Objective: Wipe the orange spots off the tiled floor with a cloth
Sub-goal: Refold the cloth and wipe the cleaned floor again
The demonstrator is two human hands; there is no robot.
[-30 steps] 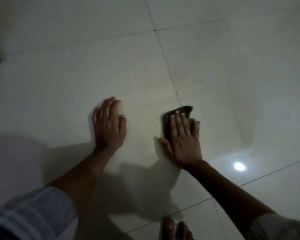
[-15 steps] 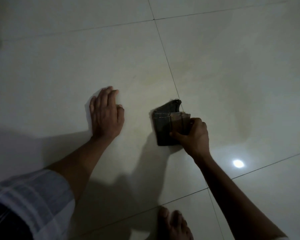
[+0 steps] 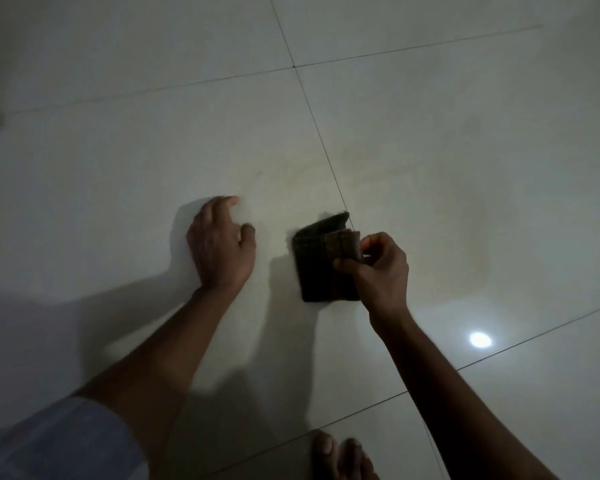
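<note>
Right hand (image 3: 378, 271) pinches folded dark cloth (image 3: 321, 263) at its right edge — thumb and curled fingers grasping upper flap, lower end of cloth down on tiled floor (image 3: 465, 133). Cloth sits just right of left hand (image 3: 220, 245), apart from it. Left hand loose, holding nothing, fingers slightly bent, on or just over the tile — cannot tell which. Faint yellowish smear (image 3: 312, 174) on tile beyond cloth. Bare toes (image 3: 340, 455) at bottom edge.

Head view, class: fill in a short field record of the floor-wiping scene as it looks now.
Cloth: dark, folded cloth, lying on the tiled floor
Right hand: right hand pinches the cloth's upper fold
Left hand: left hand rests on the floor, fingers loosely bent, holding nothing
Stain: faint yellowish smear beyond the cloth
Also seen: bare toes at bottom edge
</note>
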